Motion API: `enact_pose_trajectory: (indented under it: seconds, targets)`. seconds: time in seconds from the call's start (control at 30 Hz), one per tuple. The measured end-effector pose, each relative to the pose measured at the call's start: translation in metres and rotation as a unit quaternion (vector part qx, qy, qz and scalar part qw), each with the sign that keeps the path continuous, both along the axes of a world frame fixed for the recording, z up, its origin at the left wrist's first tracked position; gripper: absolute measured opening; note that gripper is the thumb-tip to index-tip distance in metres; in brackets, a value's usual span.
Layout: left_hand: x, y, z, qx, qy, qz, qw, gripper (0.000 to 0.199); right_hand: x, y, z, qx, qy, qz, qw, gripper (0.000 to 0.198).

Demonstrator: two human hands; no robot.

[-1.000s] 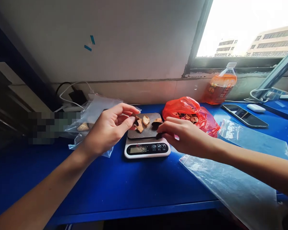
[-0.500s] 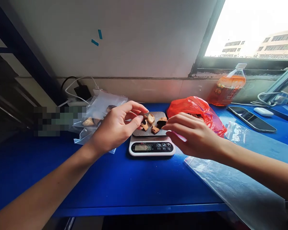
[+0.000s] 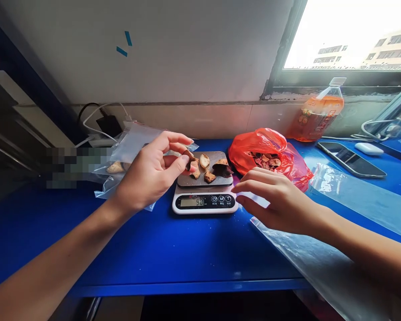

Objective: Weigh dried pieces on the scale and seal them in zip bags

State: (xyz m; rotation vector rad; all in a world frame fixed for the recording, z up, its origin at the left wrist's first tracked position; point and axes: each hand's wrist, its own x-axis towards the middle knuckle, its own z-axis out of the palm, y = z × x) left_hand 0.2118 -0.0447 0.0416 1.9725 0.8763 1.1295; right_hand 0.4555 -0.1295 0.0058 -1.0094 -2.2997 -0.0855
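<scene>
A white kitchen scale (image 3: pixel 205 206) stands on the blue desk, its display reading about 90. On its grey weighing plate (image 3: pixel 187 181) lie several dried brown slices, among them a pale oval slice (image 3: pixel 204 161) and a dark curled slice (image 3: pixel 222 168). My left hand (image 3: pixel 160 167) is at the plate's left side, thumb and fingers pinching a brown dried slice (image 3: pixel 190 157). My right hand (image 3: pixel 274 200) hovers just right of the scale, fingers apart and holding nothing. Behind it sits an open red plastic bag (image 3: pixel 254 142) with more dried slices (image 3: pixel 270 161) inside.
A clear bag (image 3: pixel 130 138) with pale pieces lies at the left, partly behind my left hand. Under my right forearm is a large clear zip bag (image 3: pixel 364 200). Toward the window are a phone (image 3: pixel 350 159), a white case (image 3: pixel 369 149) and a drink bottle (image 3: pixel 321 116).
My right hand has drawn back from the plate, a little right and down, leaving the dark slice there. My left hand still pinches its slice. The view has shifted slightly.
</scene>
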Motion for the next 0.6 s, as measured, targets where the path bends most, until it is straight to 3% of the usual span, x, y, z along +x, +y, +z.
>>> enact_pose_trajectory:
  seconds: [0.23, 0.43, 0.6]
  targets:
    - [0.002, -0.006, 0.006, -0.018, 0.000, -0.021, 1.000, 0.012, 0.000, 0.005, -0.008, -0.026, -0.010, 0.018, 0.999, 0.014]
    - [0.000, -0.009, 0.007, -0.010, -0.003, -0.062, 0.998, 0.012, 0.000, 0.007, -0.011, -0.053, -0.009, 0.029, 0.998, 0.014]
    - [-0.002, -0.009, 0.011, -0.018, 0.003, -0.059, 0.998, 0.014, -0.002, 0.007, -0.011, -0.052, -0.006, 0.023, 0.998, 0.012]
